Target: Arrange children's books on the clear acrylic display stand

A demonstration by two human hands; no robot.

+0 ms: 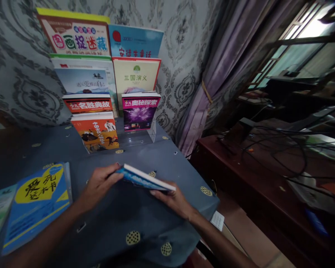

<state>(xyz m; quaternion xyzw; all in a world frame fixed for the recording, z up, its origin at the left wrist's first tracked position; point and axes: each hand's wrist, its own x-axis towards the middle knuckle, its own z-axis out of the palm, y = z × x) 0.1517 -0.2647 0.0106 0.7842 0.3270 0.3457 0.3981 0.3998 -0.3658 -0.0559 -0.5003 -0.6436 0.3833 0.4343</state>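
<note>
A blue-covered book is held in the air above the table, tilted so that its white page edge faces up. My left hand pinches its left end. At the other end my right hand grips it, thumb on the front and fingers behind. Beyond it, books stand in tiers in a clear stand. In the front row are an orange book on the left and a purple book on the right.
A blue book with a yellow heart lies at the left, beside a green book. A patterned cloth covers the table. A purple curtain hangs behind. A dark red desk with tangled cables stands to the right.
</note>
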